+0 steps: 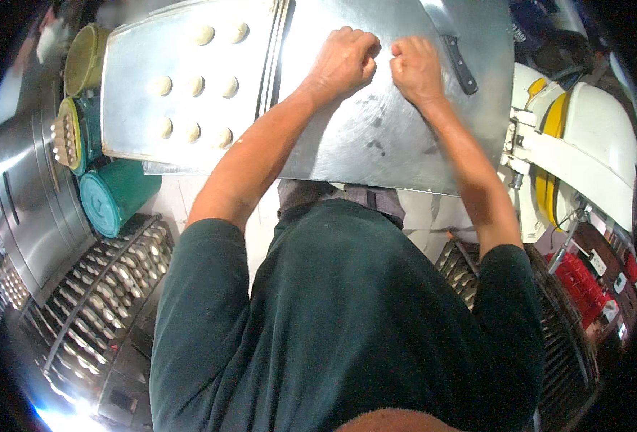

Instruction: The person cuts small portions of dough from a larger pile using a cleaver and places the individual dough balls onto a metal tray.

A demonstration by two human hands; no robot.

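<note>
My left hand (347, 57) is curled into a fist above the metal table (361, 144), near the table's middle. Just to its right, my right hand (416, 70) is closed the same way, with a small gap between the two. Whatever the fingers hold, if anything, is hidden by the hands. A knife (461, 66) with a black handle lies on the metal beside my right hand. To the left, a pale tray (131, 108) carries several round dough pieces (196, 86) set apart from each other.
Green bins (109, 201) and an olive tub (84, 61) stand left of the table; an egg carton (65, 137) sits there too. Racks of dough pieces (127, 273) are at lower left. A white machine with a yellow band (554, 129) stands close on the right, above a red crate (577, 284).
</note>
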